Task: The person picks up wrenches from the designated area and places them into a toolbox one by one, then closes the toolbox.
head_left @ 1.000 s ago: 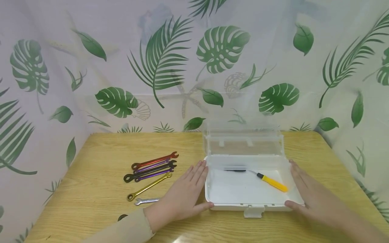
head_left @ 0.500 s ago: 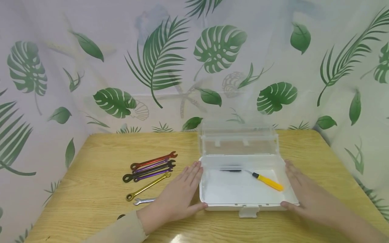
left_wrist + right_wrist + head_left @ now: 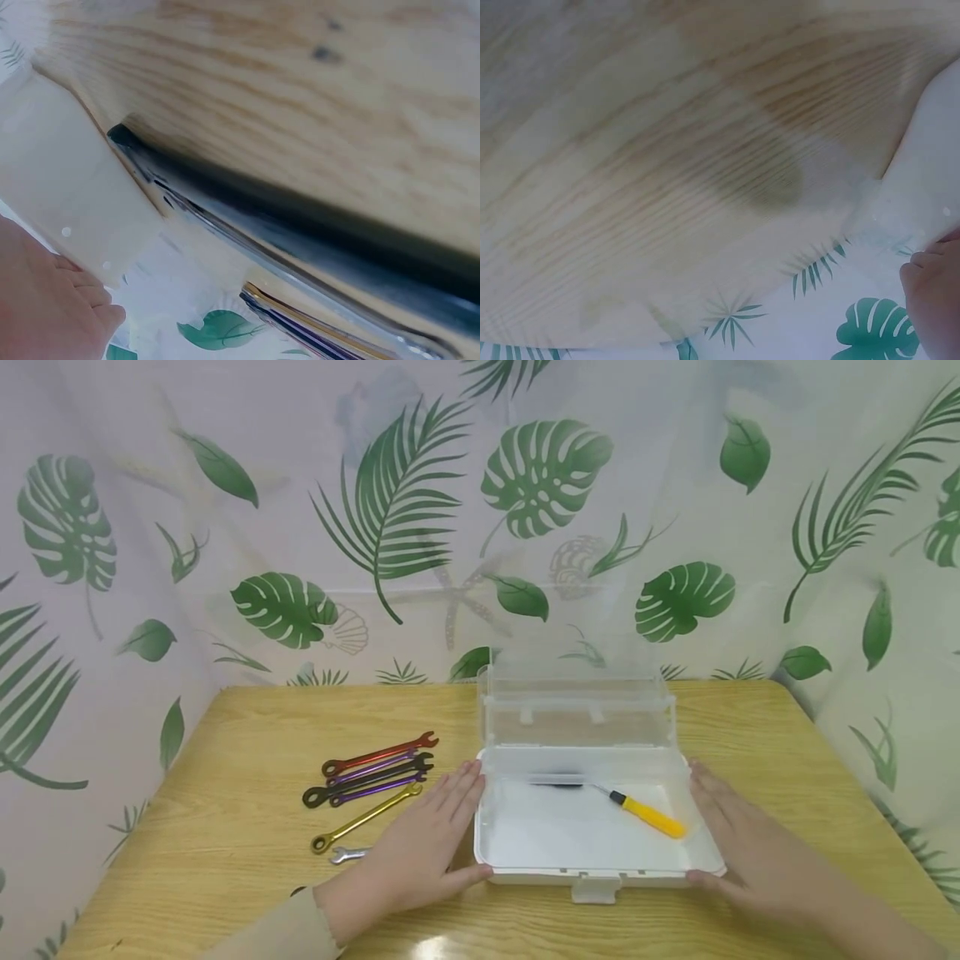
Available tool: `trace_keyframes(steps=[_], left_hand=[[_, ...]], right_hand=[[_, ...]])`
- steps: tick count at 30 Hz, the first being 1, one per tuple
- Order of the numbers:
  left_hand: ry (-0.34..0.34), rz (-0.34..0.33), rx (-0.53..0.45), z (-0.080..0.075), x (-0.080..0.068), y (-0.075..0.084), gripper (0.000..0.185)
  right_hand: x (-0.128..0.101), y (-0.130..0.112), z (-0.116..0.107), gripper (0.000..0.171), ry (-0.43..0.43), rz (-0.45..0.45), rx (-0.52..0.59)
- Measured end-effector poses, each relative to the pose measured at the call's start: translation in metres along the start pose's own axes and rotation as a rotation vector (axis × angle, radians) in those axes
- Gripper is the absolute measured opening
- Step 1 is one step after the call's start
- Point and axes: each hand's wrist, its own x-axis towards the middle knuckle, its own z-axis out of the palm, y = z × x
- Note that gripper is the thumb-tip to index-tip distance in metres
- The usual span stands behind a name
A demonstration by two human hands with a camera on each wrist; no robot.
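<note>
A white plastic box (image 3: 525, 875) stands open on the wooden table, its clear lid (image 3: 577, 693) upright behind it. Inside lies a yellow-handled screwdriver (image 3: 647, 815) with a dark tool (image 3: 557, 782) beside it. My left hand (image 3: 426, 845) lies flat against the box's left side, fingers straight, thumb at the front corner. My right hand (image 3: 741, 845) presses flat against the right side the same way. In the left wrist view my fingertips (image 3: 71, 296) touch the white box wall (image 3: 67, 187). The right wrist view shows my fingertips (image 3: 934, 296) at the box corner (image 3: 930, 165).
Several coloured wrenches (image 3: 369, 771) lie in a row left of the box, with a gold one (image 3: 365, 818) and a small silver one (image 3: 347, 854) nearer me. A leaf-print curtain (image 3: 390, 510) surrounds the table (image 3: 247, 735) on three sides.
Held between both flat hands, the box has slid a little to the left, toward the wrenches. The screwdriver has moved along inside it.
</note>
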Motion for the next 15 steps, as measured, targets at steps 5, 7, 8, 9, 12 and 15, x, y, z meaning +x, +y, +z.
trace_keyframes(steps=[5,7,8,9,12,15], left_hand=[[0.001,0.004,-0.015,-0.0024,-0.0045,-0.0027,0.102],[0.001,0.007,-0.020,-0.0035,-0.0050,-0.0030,0.101],[0.001,0.008,-0.022,-0.0038,-0.0050,-0.0032,0.101],[0.002,0.009,-0.023,-0.0040,-0.0050,-0.0032,0.101],[0.005,0.013,-0.019,-0.0047,-0.0052,-0.0033,0.100],[0.005,0.017,-0.013,-0.0047,-0.0055,-0.0035,0.100]], right_hand=[[0.0010,-0.0013,-0.0009,0.117,-0.004,-0.005,-0.031],[0.0017,-0.0012,-0.0019,0.114,0.000,-0.001,-0.029],[0.0023,-0.0011,-0.0024,0.112,0.004,0.002,-0.028],[0.0032,-0.0005,-0.0030,0.110,0.006,0.003,-0.032],[0.0065,0.0015,-0.0037,0.104,0.022,0.001,-0.047],[0.0100,0.0046,-0.0028,0.099,0.035,-0.025,-0.067]])
